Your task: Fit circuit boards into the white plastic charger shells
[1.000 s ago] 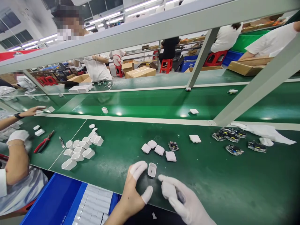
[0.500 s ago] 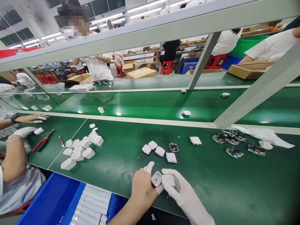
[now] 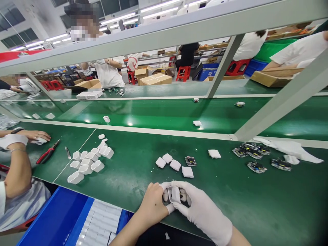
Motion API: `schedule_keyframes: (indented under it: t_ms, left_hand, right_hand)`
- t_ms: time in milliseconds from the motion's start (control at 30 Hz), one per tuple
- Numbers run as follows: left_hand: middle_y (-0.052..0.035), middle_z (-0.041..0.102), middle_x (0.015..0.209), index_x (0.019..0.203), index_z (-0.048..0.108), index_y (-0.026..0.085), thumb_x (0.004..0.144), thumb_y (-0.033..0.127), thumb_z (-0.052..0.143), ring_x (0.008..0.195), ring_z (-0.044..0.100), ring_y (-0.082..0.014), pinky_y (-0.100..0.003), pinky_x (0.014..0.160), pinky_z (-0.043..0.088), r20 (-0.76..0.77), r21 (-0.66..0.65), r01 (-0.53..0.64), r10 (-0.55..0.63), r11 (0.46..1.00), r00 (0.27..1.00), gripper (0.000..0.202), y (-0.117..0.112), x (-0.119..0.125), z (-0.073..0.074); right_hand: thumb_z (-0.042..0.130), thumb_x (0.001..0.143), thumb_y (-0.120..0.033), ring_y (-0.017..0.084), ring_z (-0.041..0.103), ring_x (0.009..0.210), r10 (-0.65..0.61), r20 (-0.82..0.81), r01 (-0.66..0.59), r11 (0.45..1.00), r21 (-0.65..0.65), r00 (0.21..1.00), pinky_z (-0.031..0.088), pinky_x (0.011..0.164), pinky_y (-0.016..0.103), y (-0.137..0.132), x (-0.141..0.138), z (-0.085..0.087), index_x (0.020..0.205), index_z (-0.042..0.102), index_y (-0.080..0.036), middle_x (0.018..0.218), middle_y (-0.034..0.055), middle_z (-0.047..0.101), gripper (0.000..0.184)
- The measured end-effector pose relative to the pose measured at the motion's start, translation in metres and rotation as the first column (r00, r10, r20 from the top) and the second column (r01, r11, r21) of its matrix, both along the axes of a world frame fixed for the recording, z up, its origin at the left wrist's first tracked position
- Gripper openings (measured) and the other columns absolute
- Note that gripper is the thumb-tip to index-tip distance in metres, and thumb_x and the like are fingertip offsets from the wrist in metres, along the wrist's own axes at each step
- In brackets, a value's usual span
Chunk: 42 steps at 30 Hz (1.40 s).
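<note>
Left hand (image 3: 155, 201) and gloved right hand (image 3: 205, 206) — fingers curled in.

The left grips a thin-rimmed white shell (image 3: 169, 196); the right pinches a matte white block (image 3: 176, 194) at the shell's mouth — just beyond, 4 similar blocks (image 3: 175, 165) on the green bench (image 3: 133, 164).

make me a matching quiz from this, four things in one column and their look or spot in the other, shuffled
Column one
1. left hand
2. right hand
3. pliers
4. pile of circuit boards

Column two
a. dark, heaped toward the right on the green table
b. in a full white glove, holding a white piece
c. red and black, lying toward the left
d. bare but for white fingertip covers

Pairs: 1-d, 2-b, 3-c, 4-a
</note>
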State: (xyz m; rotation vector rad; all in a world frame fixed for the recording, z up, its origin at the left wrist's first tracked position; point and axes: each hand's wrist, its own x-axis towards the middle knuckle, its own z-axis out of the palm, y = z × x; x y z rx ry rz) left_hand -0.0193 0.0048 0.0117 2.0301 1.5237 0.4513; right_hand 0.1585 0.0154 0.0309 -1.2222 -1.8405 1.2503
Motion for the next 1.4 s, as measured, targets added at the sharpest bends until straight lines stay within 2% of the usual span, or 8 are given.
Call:
schedule_keyframes:
  t_ms: [167,467,667,733,900,1133,1233,1400]
  left_hand:
    - [0.0007,0.060,0.078,0.096,0.063,0.020,0.068,0.021,0.066,0.075,0.053,-0.0185,-0.031,0.074,0.037,-0.009,-0.013,0.032,-0.032,0.999,0.999,0.028,0.003,-0.003,0.002]
    - [0.0021,0.058,0.076,0.088,0.060,0.020,0.068,0.022,0.067,0.073,0.051,-0.0171,-0.030,0.072,0.036,0.001,-0.024,0.036,-0.036,0.999,0.999,0.021,0.003,-0.005,0.005]
    - [0.0026,0.060,0.076,0.095,0.059,0.022,0.067,0.017,0.065,0.073,0.052,-0.0173,-0.031,0.071,0.035,-0.012,0.079,0.042,-0.041,0.996,0.999,0.029,-0.001,-0.004,0.001]
    - [0.0019,0.061,0.074,0.095,0.059,0.022,0.070,0.016,0.063,0.071,0.052,-0.0174,-0.031,0.070,0.035,-0.030,0.188,0.034,-0.029,0.982,0.999,0.026,-0.006,-0.003,0.004]
    - [0.0011,0.058,0.065,0.101,0.059,0.018,0.078,0.019,0.060,0.063,0.049,-0.0170,-0.031,0.062,0.030,-0.070,0.507,0.033,0.003,0.861,0.998,0.023,-0.015,0.000,0.014]
    - [0.0013,0.057,0.063,0.115,0.056,0.015,0.084,0.021,0.058,0.060,0.047,-0.0165,-0.031,0.061,0.029,-0.051,0.639,-0.004,0.048,0.769,0.998,0.032,-0.017,0.004,0.018]
    - [0.0017,0.056,0.063,0.113,0.057,0.017,0.082,0.020,0.059,0.060,0.048,-0.0161,-0.030,0.062,0.030,-0.017,0.606,-0.030,0.050,0.795,0.999,0.032,-0.019,0.006,0.018]
    - [0.0037,0.055,0.066,0.108,0.060,0.021,0.072,0.015,0.067,0.063,0.050,-0.0150,-0.029,0.065,0.034,0.106,0.361,-0.055,0.018,0.931,0.994,0.037,-0.019,0.002,0.024]
  right_hand:
    - [0.061,0.073,-0.014,0.024,0.064,0.093,0.059,0.026,-0.058,0.998,-0.002,0.998,0.053,0.086,0.036,0.006,-0.007,0.000,0.113,0.064,-0.027,0.104,0.0022,0.068,0.042]
    - [0.063,0.075,-0.018,0.024,0.062,0.092,0.098,0.081,-0.097,0.995,-0.013,0.992,0.051,0.085,0.036,0.005,-0.005,-0.001,0.118,0.062,-0.028,0.106,0.0027,0.066,0.044]
    - [0.061,0.081,-0.039,0.019,0.059,0.069,-0.087,0.082,0.095,0.990,-0.103,0.993,0.053,0.070,0.033,-0.001,-0.008,-0.012,0.132,0.051,-0.018,0.078,0.0011,0.061,0.056]
    - [0.059,0.082,-0.045,0.021,0.062,0.079,-0.131,0.000,0.129,0.979,-0.157,0.991,0.053,0.079,0.036,-0.003,-0.010,-0.014,0.132,0.050,-0.015,0.089,0.0053,0.064,0.059]
    - [0.054,0.088,-0.055,0.026,0.055,0.117,-0.050,-0.366,-0.079,0.941,-0.330,0.929,0.043,0.104,0.041,-0.012,-0.015,-0.016,0.142,0.039,-0.014,0.128,0.0140,0.057,0.070]
    - [0.043,0.095,-0.055,0.026,0.037,0.134,-0.120,-0.292,0.056,0.974,-0.219,0.949,0.026,0.115,0.047,-0.025,-0.023,-0.022,0.141,0.042,-0.021,0.145,0.0119,0.040,0.057]
    - [0.042,0.096,-0.054,0.026,0.035,0.135,-0.129,-0.297,0.064,0.974,-0.218,0.946,0.024,0.116,0.047,-0.025,-0.024,-0.023,0.142,0.039,-0.021,0.147,0.0114,0.038,0.057]
    - [0.041,0.098,-0.050,0.025,0.039,0.133,-0.063,-0.354,-0.021,0.973,-0.229,0.933,0.027,0.114,0.047,-0.025,-0.016,-0.022,0.141,0.038,-0.024,0.144,0.0104,0.041,0.051]
